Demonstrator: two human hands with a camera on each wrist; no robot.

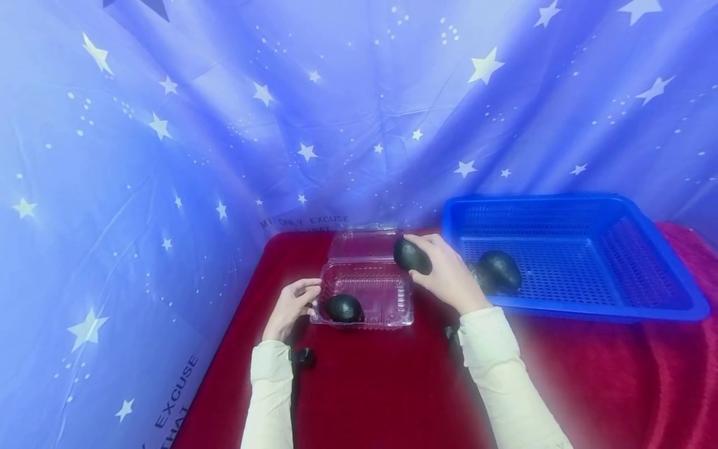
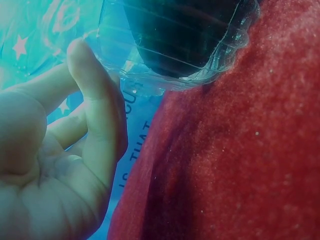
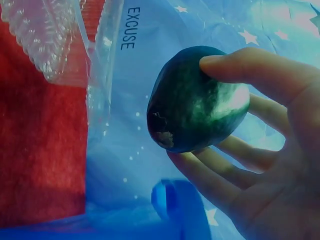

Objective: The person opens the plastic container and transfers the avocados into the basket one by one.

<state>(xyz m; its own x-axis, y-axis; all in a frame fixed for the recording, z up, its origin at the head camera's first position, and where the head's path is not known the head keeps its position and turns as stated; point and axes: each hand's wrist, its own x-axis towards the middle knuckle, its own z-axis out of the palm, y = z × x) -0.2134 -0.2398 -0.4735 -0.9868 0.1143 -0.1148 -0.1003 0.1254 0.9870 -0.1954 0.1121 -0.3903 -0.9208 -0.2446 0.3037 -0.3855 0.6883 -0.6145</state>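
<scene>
A dark green avocado (image 3: 195,100) is gripped in my right hand (image 1: 449,274), between the thumb and fingers, above the right side of a clear plastic clamshell box (image 1: 387,299). The box stands with its lid (image 1: 361,244) folded back. Another avocado (image 1: 344,308) lies in its front left part. My left hand (image 1: 288,308) pinches the left rim of the box; the exact contact is partly hidden in the left wrist view, where the box wall (image 2: 115,45) shows beside the fingertips.
A blue plastic basket (image 1: 622,312) stands to the right, with a dark avocado (image 1: 501,271) at its left end, partly behind my right hand. Red cloth (image 1: 370,380) covers the table. A blue star-patterned curtain (image 1: 359,112) hangs behind and to the left.
</scene>
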